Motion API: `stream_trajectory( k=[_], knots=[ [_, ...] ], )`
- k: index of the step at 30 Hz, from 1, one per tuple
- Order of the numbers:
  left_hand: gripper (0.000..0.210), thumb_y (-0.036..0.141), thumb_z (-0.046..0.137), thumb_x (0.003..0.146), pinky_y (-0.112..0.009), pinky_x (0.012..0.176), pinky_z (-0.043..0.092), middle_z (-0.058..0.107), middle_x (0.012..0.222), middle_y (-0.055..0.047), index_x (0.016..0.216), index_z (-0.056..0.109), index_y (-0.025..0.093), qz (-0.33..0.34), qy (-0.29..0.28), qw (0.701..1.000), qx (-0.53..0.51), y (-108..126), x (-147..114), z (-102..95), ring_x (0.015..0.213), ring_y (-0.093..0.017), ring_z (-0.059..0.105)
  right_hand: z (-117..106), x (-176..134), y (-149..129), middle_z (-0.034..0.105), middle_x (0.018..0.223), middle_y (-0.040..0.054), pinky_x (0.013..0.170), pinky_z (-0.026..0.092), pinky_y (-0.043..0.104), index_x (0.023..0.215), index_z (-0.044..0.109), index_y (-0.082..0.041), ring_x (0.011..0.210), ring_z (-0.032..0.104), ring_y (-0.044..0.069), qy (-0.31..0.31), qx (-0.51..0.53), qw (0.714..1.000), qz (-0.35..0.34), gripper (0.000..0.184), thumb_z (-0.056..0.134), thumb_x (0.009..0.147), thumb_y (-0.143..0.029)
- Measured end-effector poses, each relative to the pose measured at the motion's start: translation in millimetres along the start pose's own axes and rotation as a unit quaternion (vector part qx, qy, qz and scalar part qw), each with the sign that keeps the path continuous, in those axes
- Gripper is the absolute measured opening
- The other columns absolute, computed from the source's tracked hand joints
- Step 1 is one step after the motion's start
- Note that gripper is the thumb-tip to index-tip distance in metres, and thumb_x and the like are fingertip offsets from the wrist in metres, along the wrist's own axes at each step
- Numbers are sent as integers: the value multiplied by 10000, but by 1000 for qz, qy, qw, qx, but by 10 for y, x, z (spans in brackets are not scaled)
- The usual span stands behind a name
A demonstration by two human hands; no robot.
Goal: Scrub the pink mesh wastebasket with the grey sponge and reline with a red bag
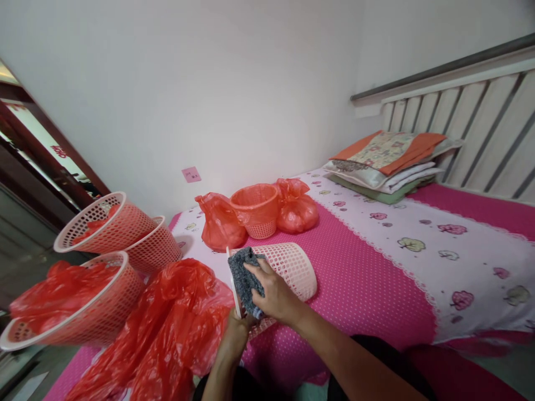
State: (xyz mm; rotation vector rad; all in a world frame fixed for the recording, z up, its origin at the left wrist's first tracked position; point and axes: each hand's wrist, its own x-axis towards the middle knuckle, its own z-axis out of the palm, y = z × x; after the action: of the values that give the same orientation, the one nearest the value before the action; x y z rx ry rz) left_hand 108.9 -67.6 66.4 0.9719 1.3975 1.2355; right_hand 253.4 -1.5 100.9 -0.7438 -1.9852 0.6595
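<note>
A pale pink perforated plastic basket (295, 267) lies on its side on the bed, its rim turned to the left. My left hand (238, 328) grips the lower part of that rim, with some fingers hidden behind it. Pressed against the rim and side is a dark grey cloth (246, 278), held in my right hand (273, 289) with the fingers bent over it. Just left of the basket, crumpled red plastic bags (179, 317) are spread over the bed.
Two filled red bags (219, 223) flank a bag-lined basket (261, 228) by the wall. Several baskets (154, 248) with red plastic stand at the left edge. Folded bedding (388, 161) is stacked near the slatted headboard (476, 122). A patterned sheet (376, 250) covers the bed.
</note>
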Motion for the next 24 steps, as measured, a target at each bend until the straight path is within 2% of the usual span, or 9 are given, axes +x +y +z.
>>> stream_trajectory(
  k=[4,11,18,24],
  knots=[
    [360,412,897,631,-262,607,482,674,633,0,853,769,160,34,-20,999,-11,25,4,26,606,-151,577,-92,8,37,488,1518,168,1238,385,481,1507,523,-179,1476,445,301,5,-41,999,23,734,546,790,-21],
    [475,540,915,601,-269,553,461,674,608,-14,818,767,144,13,-17,1000,-7,80,-16,39,535,-140,540,-257,45,247,533,1466,160,1187,440,442,1472,556,-170,1385,532,282,39,-79,993,75,703,550,781,-40],
    [492,552,909,624,-321,721,569,793,789,-83,871,790,143,31,-27,999,3,98,4,49,713,-214,700,-485,63,599,557,1432,169,1150,448,415,1439,576,-148,1340,545,274,68,-128,981,131,639,554,803,-95],
    [584,555,938,564,-334,668,585,825,904,-139,951,807,137,12,-20,1000,-13,143,-3,80,854,-308,767,-708,65,650,577,1404,166,1010,510,348,1463,561,-149,1196,647,270,51,-183,951,243,608,557,855,-146]
  ],
)
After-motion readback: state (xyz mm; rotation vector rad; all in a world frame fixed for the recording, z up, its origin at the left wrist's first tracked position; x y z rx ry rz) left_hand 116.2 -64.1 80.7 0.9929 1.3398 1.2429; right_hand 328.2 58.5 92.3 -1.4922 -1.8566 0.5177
